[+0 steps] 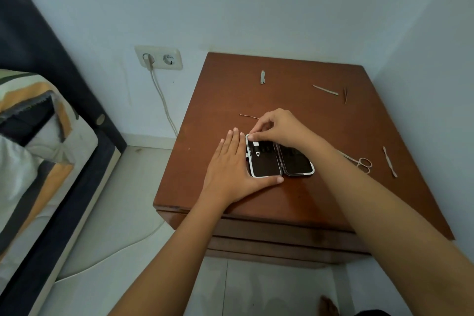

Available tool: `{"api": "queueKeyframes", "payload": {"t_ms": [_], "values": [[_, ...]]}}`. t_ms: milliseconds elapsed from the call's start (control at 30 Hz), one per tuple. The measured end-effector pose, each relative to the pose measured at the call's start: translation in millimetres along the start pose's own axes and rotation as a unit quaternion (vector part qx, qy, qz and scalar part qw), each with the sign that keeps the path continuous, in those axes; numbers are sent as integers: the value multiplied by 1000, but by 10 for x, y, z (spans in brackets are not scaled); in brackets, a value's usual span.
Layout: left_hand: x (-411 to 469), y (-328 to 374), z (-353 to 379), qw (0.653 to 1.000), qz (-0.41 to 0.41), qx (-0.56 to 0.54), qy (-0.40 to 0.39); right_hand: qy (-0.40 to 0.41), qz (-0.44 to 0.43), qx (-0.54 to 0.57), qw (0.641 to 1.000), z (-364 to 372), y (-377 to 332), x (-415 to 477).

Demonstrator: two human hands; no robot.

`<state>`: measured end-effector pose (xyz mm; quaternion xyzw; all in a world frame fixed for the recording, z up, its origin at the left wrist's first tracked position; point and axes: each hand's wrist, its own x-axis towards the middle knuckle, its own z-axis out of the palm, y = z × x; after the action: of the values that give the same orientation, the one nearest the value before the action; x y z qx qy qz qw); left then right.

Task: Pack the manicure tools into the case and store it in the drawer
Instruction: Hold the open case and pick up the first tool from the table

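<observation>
The manicure case [295,164] lies open on the brown nightstand [295,200], black inside with a white rim. My left hand [228,169] lies flat against its left edge, thumb along the front edge. My right hand [277,127] pinches a small metal tool [256,146] at the far left slot of the left half; the fingers hide its top. Loose on the tabletop are a nail clipper [262,77], a file [325,90], tweezers [345,95], a thin pick [248,116], scissors [360,161] and a cuticle pusher [389,161].
The nightstand sits in a corner, walls behind and to the right. Its drawer fronts [269,236] are closed below the top's front edge. A bed [38,149] stands to the left, and a wall socket [159,58] has a cable running to the floor.
</observation>
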<state>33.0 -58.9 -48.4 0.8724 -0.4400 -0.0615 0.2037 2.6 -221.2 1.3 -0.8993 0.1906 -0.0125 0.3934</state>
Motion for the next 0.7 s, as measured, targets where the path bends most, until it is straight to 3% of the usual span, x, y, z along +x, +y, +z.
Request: {"api": "queueKeyframes", "payload": {"t_ms": [100, 267, 333, 533, 700], "values": [[-1, -8, -1, 1000, 0, 3, 4, -19, -4, -26, 999, -71, 7, -25], [11, -16, 12, 1000, 1, 9, 6, 181, 22, 21, 983, -173, 173, 303], [11, -28, 24, 1000, 1, 16, 8, 221, 42, 18, 974, -167, 252, 567], [42, -56, 69, 999, 3, 24, 25, 281, 70, 4, 957, -80, 351, 1271], [40, -48, 70, 999, 7, 16, 51, 294, 64, -70, 951, -53, 338, 1583]]}}
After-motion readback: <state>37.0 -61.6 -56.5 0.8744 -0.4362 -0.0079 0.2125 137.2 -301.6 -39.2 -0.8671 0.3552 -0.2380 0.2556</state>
